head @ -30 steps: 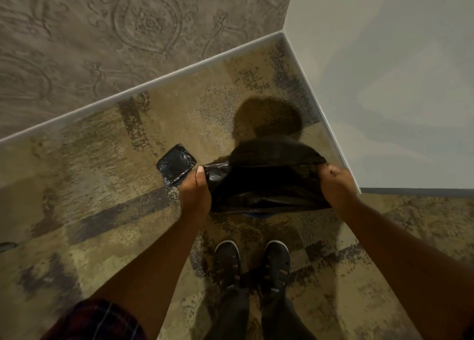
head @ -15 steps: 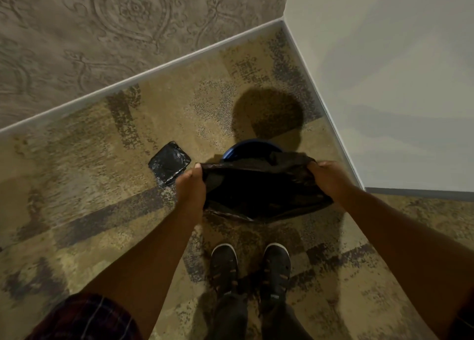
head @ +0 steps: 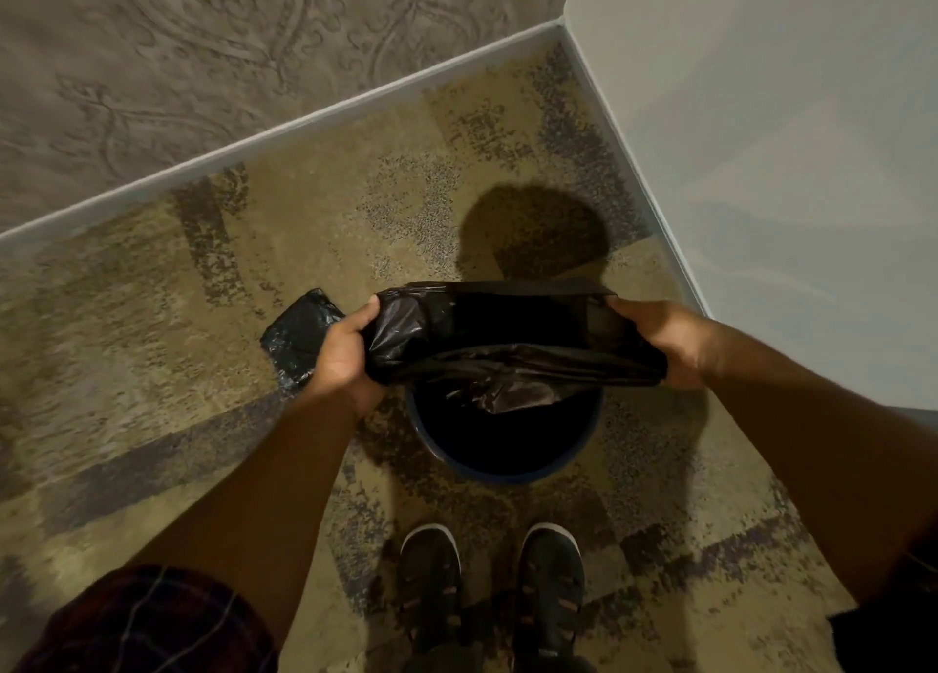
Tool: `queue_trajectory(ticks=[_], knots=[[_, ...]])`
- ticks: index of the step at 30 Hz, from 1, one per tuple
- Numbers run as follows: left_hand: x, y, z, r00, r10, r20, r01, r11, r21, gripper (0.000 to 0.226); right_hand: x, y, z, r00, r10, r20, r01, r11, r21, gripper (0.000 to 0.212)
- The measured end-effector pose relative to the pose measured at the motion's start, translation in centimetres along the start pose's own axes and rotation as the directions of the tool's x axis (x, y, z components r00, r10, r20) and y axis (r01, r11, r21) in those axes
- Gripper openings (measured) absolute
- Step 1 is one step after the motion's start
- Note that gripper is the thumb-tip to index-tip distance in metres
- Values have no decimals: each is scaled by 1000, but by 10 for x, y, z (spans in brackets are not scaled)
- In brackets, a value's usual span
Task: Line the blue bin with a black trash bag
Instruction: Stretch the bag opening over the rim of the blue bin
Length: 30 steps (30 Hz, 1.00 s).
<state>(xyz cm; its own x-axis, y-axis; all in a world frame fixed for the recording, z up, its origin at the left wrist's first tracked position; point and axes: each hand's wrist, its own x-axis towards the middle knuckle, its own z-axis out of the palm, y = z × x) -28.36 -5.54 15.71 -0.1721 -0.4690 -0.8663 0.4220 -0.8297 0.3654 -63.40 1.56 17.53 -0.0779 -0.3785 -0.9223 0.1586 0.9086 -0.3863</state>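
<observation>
A black trash bag (head: 507, 334) is stretched wide between my hands, its mouth held open above the bin. My left hand (head: 341, 355) grips the bag's left edge and my right hand (head: 665, 340) grips its right edge. The round blue bin (head: 502, 472) stands on the carpet just below the bag, in front of my shoes. Only the near part of its rim and its dark inside show; the far part is hidden behind the bag. A loose fold of the bag hangs into the bin's opening.
A folded pack of black bags (head: 299, 334) lies on the carpet left of my left hand. The bin stands in a corner between a patterned wall (head: 203, 63) and a plain white wall (head: 786, 164). My shoes (head: 487, 586) are just behind the bin.
My hands have lifted the bag and pulled its mouth wider. The near rim and dark inside of the bin, covered by the bag before, now show below it.
</observation>
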Motion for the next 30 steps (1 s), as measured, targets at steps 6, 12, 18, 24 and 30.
queue_trajectory(ticks=[6,12,18,24,30], knots=[[33,1,-7,997,-66,-26,64,994,-91,37,28,-7,-8,977,-7,212,-67,939,337,47],[50,2,-20,999,-51,-20,47,988,-145,31,60,7,-10,991,-25,132,-33,906,421,56],[62,-6,-18,994,-81,69,90,986,-140,59,83,14,4,999,-39,-33,49,908,415,58],[70,-1,-26,991,-118,-63,123,988,92,51,80,23,16,980,88,-179,-16,929,370,24],[64,-20,-58,959,68,-274,56,906,420,31,70,53,15,981,150,-122,-90,913,399,32]])
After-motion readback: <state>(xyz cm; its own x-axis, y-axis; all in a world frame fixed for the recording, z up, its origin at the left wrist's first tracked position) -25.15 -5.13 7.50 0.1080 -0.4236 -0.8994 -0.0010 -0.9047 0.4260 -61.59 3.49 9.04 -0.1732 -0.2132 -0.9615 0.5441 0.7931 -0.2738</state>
